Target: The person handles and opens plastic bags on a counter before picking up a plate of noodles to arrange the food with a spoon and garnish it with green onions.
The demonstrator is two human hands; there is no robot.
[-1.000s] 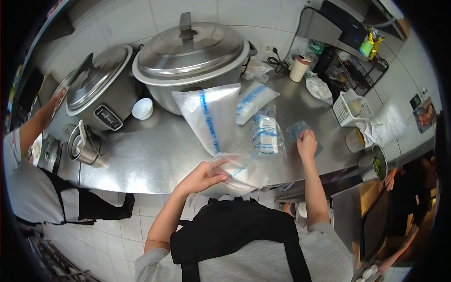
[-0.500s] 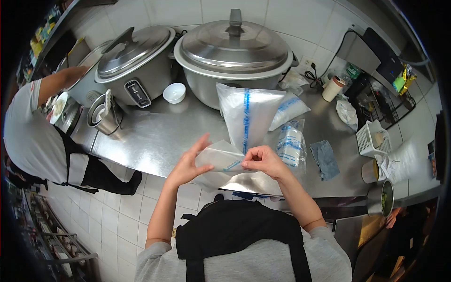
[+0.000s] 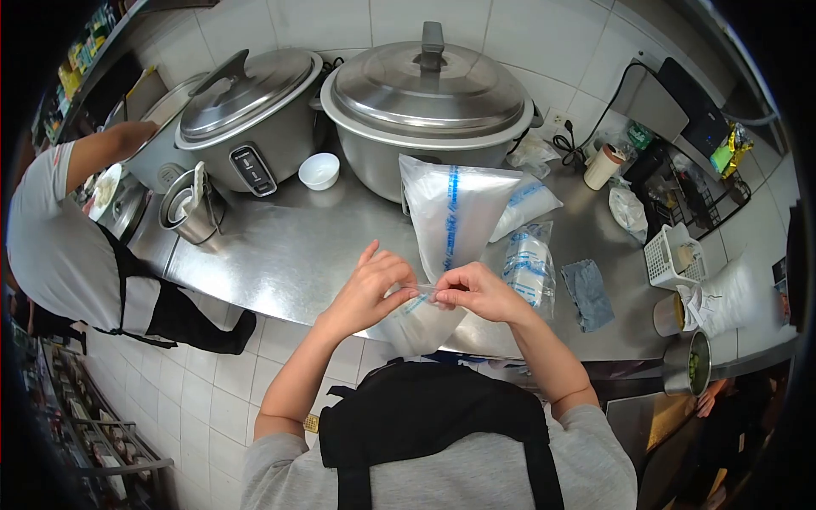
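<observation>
My left hand [image 3: 374, 289] and my right hand [image 3: 476, 291] pinch the top edge of a clear plastic bag [image 3: 418, 327] with blue print, close together over the counter's front edge. The bag hangs below my fingers. Just beyond my hands, a taller plastic bag with a blue printed stripe [image 3: 452, 212] stands on the steel counter [image 3: 280, 255]. Behind and right of it lie a filled bag [image 3: 525, 204] and a clear-wrapped pack with blue print [image 3: 529, 268].
Large rice cookers [image 3: 425, 102] line the wall, with a white bowl [image 3: 320, 171] in front. At right are a grey cloth [image 3: 587, 295], a white basket [image 3: 671, 255] and a metal pot [image 3: 687, 364]. A co-worker [image 3: 76, 229] stands at left; another person's hand [image 3: 707, 398] shows lower right.
My left hand has moved right, closer to my right hand, and its spread fingers have closed on the bag's edge. The bag now hangs lower between my hands.
</observation>
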